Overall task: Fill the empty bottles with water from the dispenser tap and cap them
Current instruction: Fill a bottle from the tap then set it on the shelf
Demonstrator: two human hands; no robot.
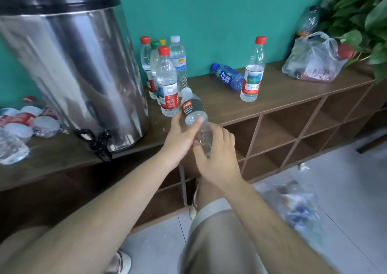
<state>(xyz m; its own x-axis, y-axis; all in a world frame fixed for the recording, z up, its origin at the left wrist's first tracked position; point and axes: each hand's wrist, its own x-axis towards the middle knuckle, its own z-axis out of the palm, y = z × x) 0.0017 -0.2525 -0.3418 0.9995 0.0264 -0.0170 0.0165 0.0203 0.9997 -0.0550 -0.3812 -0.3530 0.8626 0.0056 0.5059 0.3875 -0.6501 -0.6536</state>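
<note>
Both hands hold a clear bottle with a dark label (193,108) and a white cap, tilted with the cap pointing up and away. My left hand (181,135) grips its middle; my right hand (217,154) wraps its lower end. It hovers just off the front edge of the wooden shelf top (219,104). The steel water dispenser (79,73) stands to the left, its black tap (100,144) at the bottom front. Behind the held bottle stands a cluster of several capped bottles (166,81).
A red-capped bottle (252,70) stands alone further right, a blue bottle (228,77) lies behind it. Crushed bottles and cups (23,123) pile left of the dispenser. A plastic bag (314,60) and plant (362,18) sit at the right. A bag of bottles (297,206) lies on the floor.
</note>
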